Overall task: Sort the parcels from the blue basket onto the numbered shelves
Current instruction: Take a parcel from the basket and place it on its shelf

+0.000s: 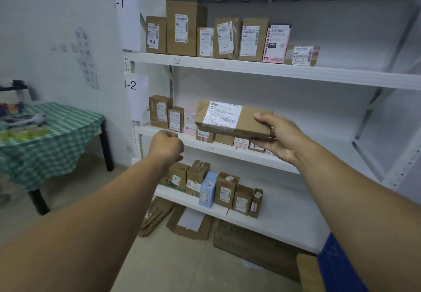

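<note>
My right hand (280, 136) grips the right end of a long brown parcel (230, 118) with a white label, held level in front of the middle shelf (227, 149). A paper sign reading 1-2 (136, 91) marks that shelf, which carries several small parcels. My left hand (166, 146) hangs in a loose fist in front of the shelf's left part and holds nothing. The top shelf (250, 68), signed 1-1, carries several brown boxes and a pink parcel. A corner of the blue basket (337, 266) shows at the bottom right.
The lowest shelf (273, 221) holds several boxes at its left; its right part is bare. Flattened cardboard (189, 223) lies on the floor beneath. A table with a green checked cloth (52, 136) stands at the left by the wall.
</note>
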